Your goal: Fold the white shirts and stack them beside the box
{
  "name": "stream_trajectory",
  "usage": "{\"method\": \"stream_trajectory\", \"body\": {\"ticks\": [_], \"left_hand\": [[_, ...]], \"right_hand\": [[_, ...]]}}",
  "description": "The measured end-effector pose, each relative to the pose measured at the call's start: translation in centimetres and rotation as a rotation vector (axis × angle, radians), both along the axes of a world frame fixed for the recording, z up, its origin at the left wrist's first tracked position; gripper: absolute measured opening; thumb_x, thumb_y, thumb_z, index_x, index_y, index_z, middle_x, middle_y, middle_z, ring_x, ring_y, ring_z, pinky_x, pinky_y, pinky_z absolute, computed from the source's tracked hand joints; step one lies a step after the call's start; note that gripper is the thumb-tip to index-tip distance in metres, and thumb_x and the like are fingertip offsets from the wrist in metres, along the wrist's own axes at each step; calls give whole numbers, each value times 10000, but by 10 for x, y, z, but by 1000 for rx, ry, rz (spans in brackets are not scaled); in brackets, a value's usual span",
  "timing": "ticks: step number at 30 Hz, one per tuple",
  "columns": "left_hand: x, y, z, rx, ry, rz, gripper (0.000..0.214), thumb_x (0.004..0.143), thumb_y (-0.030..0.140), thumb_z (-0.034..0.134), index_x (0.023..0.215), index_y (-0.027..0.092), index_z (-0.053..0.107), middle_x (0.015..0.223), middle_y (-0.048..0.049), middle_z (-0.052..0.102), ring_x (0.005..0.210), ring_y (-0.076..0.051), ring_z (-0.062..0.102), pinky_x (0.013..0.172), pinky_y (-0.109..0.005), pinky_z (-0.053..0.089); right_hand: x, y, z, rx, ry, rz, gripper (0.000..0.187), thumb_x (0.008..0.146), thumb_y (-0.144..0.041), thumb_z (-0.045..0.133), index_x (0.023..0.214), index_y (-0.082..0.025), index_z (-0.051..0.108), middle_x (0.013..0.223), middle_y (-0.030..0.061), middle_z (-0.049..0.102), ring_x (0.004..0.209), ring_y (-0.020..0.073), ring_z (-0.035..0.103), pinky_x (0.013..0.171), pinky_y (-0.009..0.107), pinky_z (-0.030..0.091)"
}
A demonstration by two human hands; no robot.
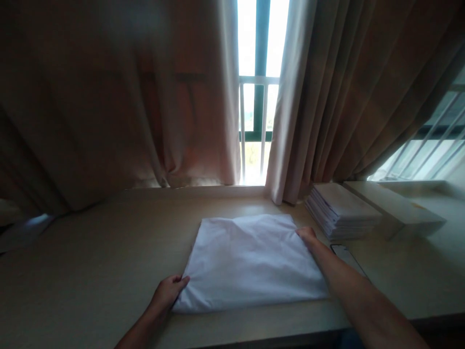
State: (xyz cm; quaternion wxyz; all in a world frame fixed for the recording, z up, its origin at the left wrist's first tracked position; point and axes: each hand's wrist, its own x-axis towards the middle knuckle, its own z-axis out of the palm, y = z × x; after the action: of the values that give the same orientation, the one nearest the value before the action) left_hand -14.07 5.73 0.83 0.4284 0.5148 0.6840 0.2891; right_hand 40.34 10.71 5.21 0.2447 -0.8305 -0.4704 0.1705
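Note:
A folded white cloth (247,259) lies flat on a pale wooden table (98,261) in front of me. My left hand (167,291) rests at the cloth's near left corner, fingers curled against its edge. My right hand (308,236) reaches across to the far right corner and pinches the cloth's edge there. My right forearm runs along the cloth's right side.
A stack of folded white cloths (341,211) sits at the right near the window. A phone (345,256) lies beside my right forearm. A pale box (395,208) stands further right. Brown curtains (109,106) hang behind the table, parted at a barred window (258,92).

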Motion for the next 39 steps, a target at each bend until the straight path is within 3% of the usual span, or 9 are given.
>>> {"method": "stream_trajectory", "body": {"ticks": [4,9,13,17,22,25,27,33,39], "left_hand": [[-2,-15,0,65,59,97,563,622,640,614,872,136,635,872,-123,716,837,-287,677,737,-346,510],[-2,-48,-12,189,191,92,699,591,559,670,1140,157,509,1075,-142,671,908,-279,675,793,-356,522],[-9,-62,-23,263,301,72,642,627,495,617,1164,166,490,1150,-139,639,1013,-268,646,842,-331,516],[-9,-73,-13,315,558,35,558,681,328,559,1198,133,480,1148,-151,621,1087,-279,605,929,-360,482],[57,-90,13,767,805,-246,465,835,262,469,1289,161,490,1357,-134,511,1299,-259,432,1094,-418,338],[105,-82,14,794,861,-480,481,889,278,429,1367,244,469,1500,-72,372,1413,-261,254,1155,-476,190],[119,-72,6,711,919,-498,511,896,355,439,1403,294,431,1543,-57,287,1441,-295,157,1150,-545,99],[96,-65,-28,496,997,-408,668,858,614,390,1456,334,295,1584,-59,139,1456,-299,17,1136,-553,19],[95,-74,-32,459,1058,-318,700,840,647,379,1461,341,275,1593,-45,95,1441,-320,-119,1108,-600,-36]], "right_hand": [[-22,-40,-2,128,-87,74,330,833,-306,523,1086,-139,653,1095,171,662,1052,285,596,884,363,438],[-131,-127,-31,456,-165,555,443,892,-308,494,1331,-246,496,1326,107,552,1243,295,480,1050,485,345],[-221,-171,-44,402,-147,818,627,880,-432,540,1458,-330,320,1507,43,333,1398,319,257,1124,553,202],[-250,-189,-41,318,-193,929,642,879,-549,507,1457,-341,320,1536,27,257,1425,326,158,1128,578,148],[-251,-183,-29,318,-256,909,627,941,-544,389,1488,-268,255,1552,65,208,1433,299,130,1134,557,148],[-251,-167,-27,272,-264,811,568,980,-497,294,1485,-240,271,1540,85,241,1430,290,156,1132,557,142],[-244,-157,-30,206,-268,770,573,980,-510,263,1479,-229,295,1537,92,246,1431,298,147,1130,567,125],[-172,-160,-47,80,-321,663,705,915,-662,269,1497,-265,237,1568,52,130,1446,281,36,1142,535,20],[-82,-179,-69,-7,-452,390,711,926,-653,185,1509,-246,180,1578,35,85,1450,248,1,1145,511,-11]]}}
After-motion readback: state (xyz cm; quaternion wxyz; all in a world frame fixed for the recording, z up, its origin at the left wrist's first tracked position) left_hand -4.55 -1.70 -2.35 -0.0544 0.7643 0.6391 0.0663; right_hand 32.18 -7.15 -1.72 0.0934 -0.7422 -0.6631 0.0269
